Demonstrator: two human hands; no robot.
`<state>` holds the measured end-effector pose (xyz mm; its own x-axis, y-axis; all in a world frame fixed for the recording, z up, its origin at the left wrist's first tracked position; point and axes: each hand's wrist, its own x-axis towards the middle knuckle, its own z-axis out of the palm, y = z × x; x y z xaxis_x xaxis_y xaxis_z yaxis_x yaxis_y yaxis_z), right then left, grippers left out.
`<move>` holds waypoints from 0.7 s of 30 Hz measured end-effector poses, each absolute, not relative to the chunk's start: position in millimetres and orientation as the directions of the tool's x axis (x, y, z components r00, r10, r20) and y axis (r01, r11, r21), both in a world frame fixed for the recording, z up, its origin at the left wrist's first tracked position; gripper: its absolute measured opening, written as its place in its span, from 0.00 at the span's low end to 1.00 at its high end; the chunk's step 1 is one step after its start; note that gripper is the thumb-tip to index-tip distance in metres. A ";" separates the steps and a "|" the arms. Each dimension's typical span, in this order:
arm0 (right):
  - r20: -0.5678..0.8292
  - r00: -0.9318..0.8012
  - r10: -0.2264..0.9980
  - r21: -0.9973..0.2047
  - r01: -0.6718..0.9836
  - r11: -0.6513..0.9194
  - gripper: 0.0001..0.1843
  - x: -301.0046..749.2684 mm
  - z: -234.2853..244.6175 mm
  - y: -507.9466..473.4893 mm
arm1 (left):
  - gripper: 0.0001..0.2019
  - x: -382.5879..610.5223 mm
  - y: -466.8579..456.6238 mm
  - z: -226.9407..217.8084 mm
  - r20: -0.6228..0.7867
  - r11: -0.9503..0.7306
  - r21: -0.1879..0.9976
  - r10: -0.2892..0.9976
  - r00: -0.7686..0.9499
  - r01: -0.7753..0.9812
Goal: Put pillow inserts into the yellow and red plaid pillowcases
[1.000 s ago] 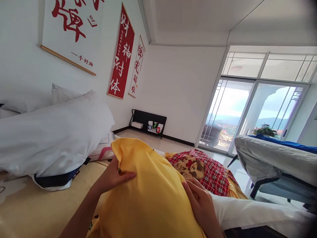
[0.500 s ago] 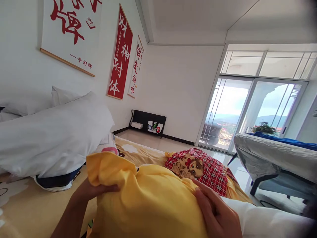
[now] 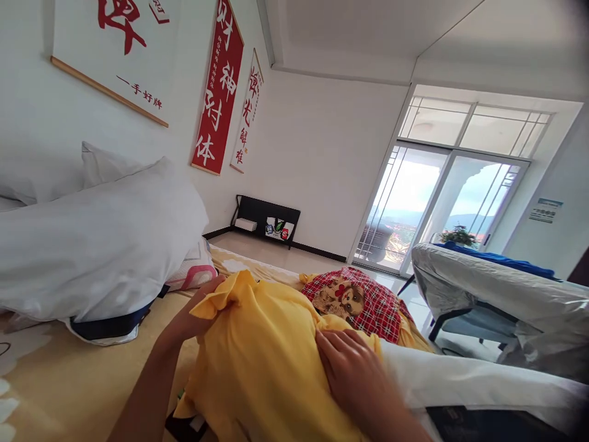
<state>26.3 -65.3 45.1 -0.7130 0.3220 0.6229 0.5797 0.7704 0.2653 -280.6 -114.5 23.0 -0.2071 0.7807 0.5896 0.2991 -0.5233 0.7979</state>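
Observation:
A yellow cloth-covered pillow (image 3: 267, 356) lies bunched up in front of me, its case creased and gathered at the upper left corner. My left hand (image 3: 199, 313) is closed on that gathered corner, with its fingertips partly hidden behind the fabric. On the pillow's right side rests my right hand (image 3: 352, 368), back upward and fingers laid out over the cloth. Just beyond the pillow is a red plaid pillow (image 3: 381, 307) with a dog picture on it.
At left, a large white pillow (image 3: 115, 245) leans on the patterned bed sheet (image 3: 59, 380). White bedding (image 3: 460, 374) stretches out at right. Past it stand a plastic-covered table (image 3: 497, 276) and a chair (image 3: 478, 325). A low black shelf (image 3: 267, 215) is by the far wall.
My left hand has moved up and farther along the gathered corner. My right hand has gone from pinching the pillow's side to lying over it. The view has turned slightly right.

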 end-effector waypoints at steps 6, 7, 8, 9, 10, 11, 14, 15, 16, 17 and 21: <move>0.460 -0.648 0.608 0.019 0.691 0.722 0.12 15.8 162.7 -43.1 | 0.12 -267.7 -119.2 29.4 0.651 -0.587 0.754 0.728 -0.213 0.297; 0.467 -0.630 0.621 -0.049 0.682 0.730 0.15 8.4 170.1 -34.9 | 0.13 -267.9 -119.8 28.5 0.659 -0.599 0.749 0.719 -0.223 0.284; 0.434 -0.639 0.635 -0.130 0.654 0.746 0.20 0.1 171.1 -27.1 | 0.14 -269.0 -120.6 27.2 0.660 -0.606 0.750 0.711 -0.242 0.265; 0.352 -0.679 0.645 -0.220 0.609 0.762 0.24 -8.7 166.5 -20.3 | 0.14 -270.7 -121.4 25.6 0.657 -0.611 0.754 0.702 -0.274 0.241; 0.243 -0.731 0.638 -0.312 0.563 0.765 0.25 -17.2 157.4 -15.1 | 0.14 -272.7 -122.3 24.0 0.649 -0.614 0.759 0.693 -0.315 0.214; 0.137 -0.778 0.613 -0.395 0.525 0.754 0.24 -24.8 145.7 -11.6 | 0.14 -274.8 -123.0 22.5 0.636 -0.614 0.766 0.683 -0.360 0.189; -0.007 -0.830 0.558 -0.538 0.473 0.697 0.20 -38.6 113.1 -9.2 | 0.16 -278.9 -124.2 20.1 0.589 -0.593 0.791 0.669 -0.454 0.152; -0.005 -0.822 0.570 -0.557 0.476 0.681 0.21 -39.9 107.9 -10.1 | 0.17 -279.0 -124.1 20.4 0.571 -0.580 0.801 0.667 -0.478 0.147; 0.010 -0.803 0.596 -0.562 0.488 0.668 0.21 -39.7 106.7 -11.2 | 0.18 -278.4 -124.1 21.2 0.551 -0.566 0.812 0.663 -0.506 0.142; 0.032 -0.780 0.625 -0.551 0.508 0.662 0.22 -38.4 109.4 -12.5 | 0.20 -277.2 -124.2 22.5 0.530 -0.554 0.822 0.656 -0.538 0.134; 0.286 -0.676 0.679 -0.329 0.596 0.732 0.26 -27.8 146.0 -15.3 | 0.24 -271.1 -128.2 30.4 0.521 -0.571 0.813 0.626 -0.580 0.114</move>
<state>-27.8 -15.3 146.0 -0.6762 0.6790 0.2859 0.5961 0.7323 -0.3294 -271.1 -128.2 30.4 -0.5796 0.6262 0.5215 0.1139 -0.5714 0.8128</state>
